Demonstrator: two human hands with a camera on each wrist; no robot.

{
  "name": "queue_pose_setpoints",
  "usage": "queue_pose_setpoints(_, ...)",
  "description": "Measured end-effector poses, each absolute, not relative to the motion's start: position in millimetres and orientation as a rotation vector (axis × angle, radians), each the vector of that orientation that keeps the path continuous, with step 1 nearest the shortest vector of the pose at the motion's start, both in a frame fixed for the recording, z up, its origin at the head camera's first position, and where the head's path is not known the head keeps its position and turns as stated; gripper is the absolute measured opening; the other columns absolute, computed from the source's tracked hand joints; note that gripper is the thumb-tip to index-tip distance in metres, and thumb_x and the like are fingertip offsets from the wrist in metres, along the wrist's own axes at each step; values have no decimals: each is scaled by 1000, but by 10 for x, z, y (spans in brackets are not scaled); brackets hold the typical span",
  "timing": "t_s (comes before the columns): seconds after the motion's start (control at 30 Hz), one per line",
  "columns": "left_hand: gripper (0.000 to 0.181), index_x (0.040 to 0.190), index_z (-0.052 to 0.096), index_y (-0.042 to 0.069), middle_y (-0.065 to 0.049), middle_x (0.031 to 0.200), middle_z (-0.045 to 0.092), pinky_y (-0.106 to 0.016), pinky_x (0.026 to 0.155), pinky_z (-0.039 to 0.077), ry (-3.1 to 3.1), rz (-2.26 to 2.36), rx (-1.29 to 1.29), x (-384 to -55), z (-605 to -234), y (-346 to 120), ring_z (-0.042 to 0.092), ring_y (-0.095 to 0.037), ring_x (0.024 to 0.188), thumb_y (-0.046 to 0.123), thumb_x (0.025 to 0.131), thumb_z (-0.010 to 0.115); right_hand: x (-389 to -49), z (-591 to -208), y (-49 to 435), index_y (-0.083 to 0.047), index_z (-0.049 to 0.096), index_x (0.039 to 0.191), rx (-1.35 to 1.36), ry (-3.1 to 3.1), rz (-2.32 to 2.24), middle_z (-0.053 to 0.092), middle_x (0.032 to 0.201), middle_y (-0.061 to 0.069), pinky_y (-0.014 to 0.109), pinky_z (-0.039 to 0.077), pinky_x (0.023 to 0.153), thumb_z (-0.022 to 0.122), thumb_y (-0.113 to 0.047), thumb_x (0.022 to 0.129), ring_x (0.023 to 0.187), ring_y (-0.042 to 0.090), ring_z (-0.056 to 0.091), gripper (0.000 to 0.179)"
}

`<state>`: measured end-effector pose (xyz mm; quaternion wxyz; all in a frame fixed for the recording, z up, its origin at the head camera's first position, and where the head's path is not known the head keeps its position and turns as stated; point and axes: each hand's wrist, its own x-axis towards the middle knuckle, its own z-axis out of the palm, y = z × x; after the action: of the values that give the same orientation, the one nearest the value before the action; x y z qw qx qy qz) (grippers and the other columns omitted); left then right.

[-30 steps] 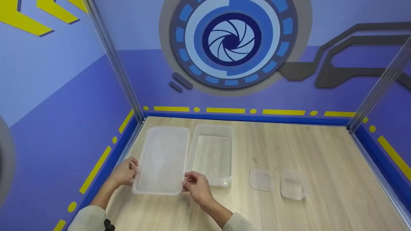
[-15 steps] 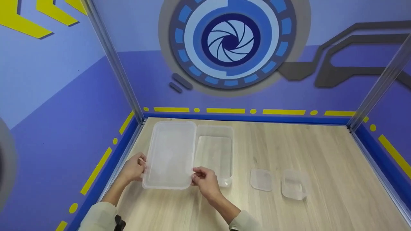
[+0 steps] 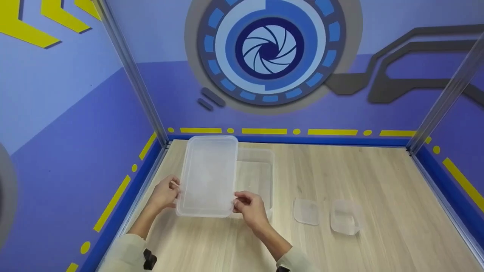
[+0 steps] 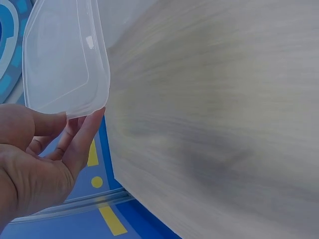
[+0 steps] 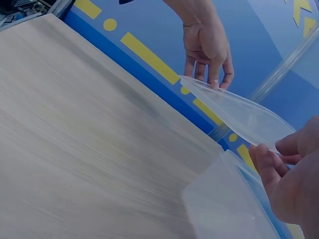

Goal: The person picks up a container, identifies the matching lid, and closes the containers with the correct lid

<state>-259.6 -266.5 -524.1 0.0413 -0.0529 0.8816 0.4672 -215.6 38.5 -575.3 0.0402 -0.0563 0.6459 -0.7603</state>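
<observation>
A large rectangular translucent plastic lid (image 3: 208, 177) hangs above the table, overlapping the left part of the large clear container (image 3: 255, 181). My left hand (image 3: 165, 193) pinches the lid's left edge near its front corner; the left wrist view shows the thumb and fingers on either side of the rim. At the opposite edge, my right hand (image 3: 251, 210) pinches the lid between thumb and fingers. The right wrist view has the lid (image 5: 239, 112) tilted and apart from the container (image 5: 224, 204) below it. The container's left side is partly hidden behind the lid.
A small square lid (image 3: 306, 212) lies flat on the wooden table (image 3: 397, 196), right of the large container. Beside it stands a small clear container (image 3: 345, 217). Blue printed walls (image 3: 302, 117) with metal corner posts (image 3: 132, 71) enclose the table.
Both hands have carried the large lid to the right and away from me, so it now covers more of the large container from above. The small lid and small container have not moved.
</observation>
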Motion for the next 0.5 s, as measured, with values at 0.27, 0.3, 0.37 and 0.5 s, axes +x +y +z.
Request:
queue_pose_setpoints(0.27, 18, 117, 57, 1, -17, 102, 61, -41, 57, 62, 2706, 1467, -183, -2668, -5216, -2504, 66, -29, 84, -5, 101, 54, -2227, -5713, 520, 16, 66, 126, -154, 2001, -2333, 71, 101, 20, 31, 63, 79, 66, 7, 99, 82, 17, 69, 28)
queue_pose_setpoints(0.3, 18, 117, 58, 1, -17, 102, 61, -40, 57, 62, 2713, 1469, -191, -2680, -5212, -2483, 66, -28, 84, -5, 101, 54, -2242, -5713, 535, 16, 66, 126, -154, 2008, -2335, 71, 101, 20, 31, 63, 79, 66, 7, 99, 82, 17, 69, 28)
queue_pose_setpoints(0.37, 19, 118, 58, 1, -17, 101, 61, -37, 55, 60, 2724, 1478, -203, -2693, -5199, -2442, 66, -29, 84, -5, 100, 54, -2271, -5717, 564, 15, 66, 126, -158, 2024, -2333, 71, 100, 20, 30, 62, 79, 66, 7, 99, 82, 17, 69, 28)
queue_pose_setpoints(0.5, 20, 118, 59, 1, -17, 100, 61, -37, 54, 60, 2737, 1496, -204, -2690, -5191, -2382, 65, -29, 84, -6, 100, 55, -2305, -5729, 609, 14, 68, 125, -146, 2047, -2325, 71, 99, 19, 29, 62, 78, 66, 9, 99, 82, 18, 69, 27)
